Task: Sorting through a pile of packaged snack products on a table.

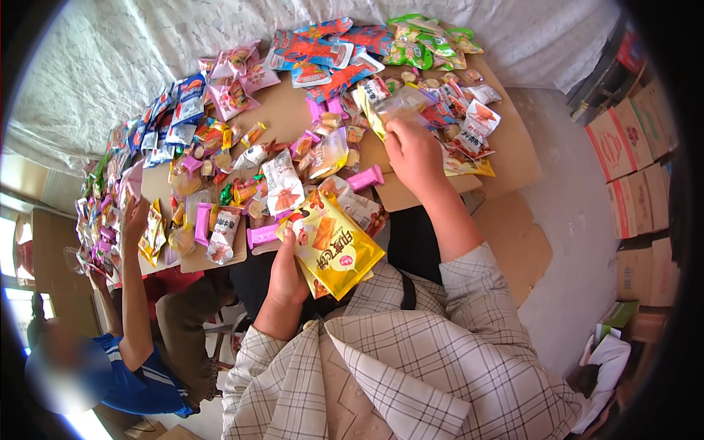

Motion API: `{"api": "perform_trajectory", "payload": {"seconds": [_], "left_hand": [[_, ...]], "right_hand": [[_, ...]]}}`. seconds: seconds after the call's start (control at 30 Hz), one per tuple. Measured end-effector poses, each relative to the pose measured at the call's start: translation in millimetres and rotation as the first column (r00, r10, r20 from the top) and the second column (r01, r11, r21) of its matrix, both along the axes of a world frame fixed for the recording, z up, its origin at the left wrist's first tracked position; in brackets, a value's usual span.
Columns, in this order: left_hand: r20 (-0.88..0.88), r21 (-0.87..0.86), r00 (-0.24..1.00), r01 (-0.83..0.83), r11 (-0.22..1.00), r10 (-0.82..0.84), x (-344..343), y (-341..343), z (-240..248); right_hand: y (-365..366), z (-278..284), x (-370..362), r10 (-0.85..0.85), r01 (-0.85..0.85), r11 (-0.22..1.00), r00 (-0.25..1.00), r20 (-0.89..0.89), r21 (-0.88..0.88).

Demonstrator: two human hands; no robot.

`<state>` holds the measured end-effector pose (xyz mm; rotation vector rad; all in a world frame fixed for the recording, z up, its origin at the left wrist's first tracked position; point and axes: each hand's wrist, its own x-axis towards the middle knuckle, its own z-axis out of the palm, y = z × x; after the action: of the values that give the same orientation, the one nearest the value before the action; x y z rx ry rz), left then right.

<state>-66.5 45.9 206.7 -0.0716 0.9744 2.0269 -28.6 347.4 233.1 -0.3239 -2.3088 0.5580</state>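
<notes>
My left hand [286, 279] is closed around the lower left edge of a yellow snack packet [334, 249], held in front of my body at the table's near edge. At least one more packet shows beneath it, gripped together with it. Over the table, my right hand [414, 155] pinches the edge of another yellow packet [372, 116], tilted and seen nearly edge-on. Under and beside it lie a clear-and-yellow packet [328, 154], a white packet [282, 183] and several pink-wrapped bars [365, 178]. White-and-red packets [478, 128] rest right of my right hand.
Blue-and-red pouches [312, 51], green bags [425, 44], pink bags [233, 81] and blue packets [188, 99] line the far side of the cardboard-covered table [513, 158]. A co-worker in a blue shirt [139, 381] reaches in at left. Cardboard boxes [631, 139] are stacked at right.
</notes>
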Motion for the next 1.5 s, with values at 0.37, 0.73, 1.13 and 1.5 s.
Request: {"api": "perform_trajectory", "payload": {"seconds": [0.37,0.73,1.13,1.5], "left_hand": [[-0.022,-0.011,0.991,0.129,0.992,-0.129,-3.6,-0.5,-6.2],[-0.009,-0.038,0.996,0.087,0.995,-0.087,-3.5,-7.3,-18.1],[-0.098,-0.036,0.989,0.109,0.993,-0.112,1.5,-3.1,-8.5],[-0.342,0.129,0.930,0.188,0.974,-0.134,4.4,-0.5,-5.7]], "right_hand": [[-46.0,9.2,60.9,0.495,-0.493,0.867,0.869,-0.003,0.077],[124.2,-57.0,167.5,-0.237,0.206,0.970,0.916,0.324,0.126],[86.3,7.8,131.9,-0.232,0.143,0.820,0.968,-0.093,-0.554],[-116.1,24.2,76.1,0.554,-0.588,0.746,0.809,0.199,0.314]]}}
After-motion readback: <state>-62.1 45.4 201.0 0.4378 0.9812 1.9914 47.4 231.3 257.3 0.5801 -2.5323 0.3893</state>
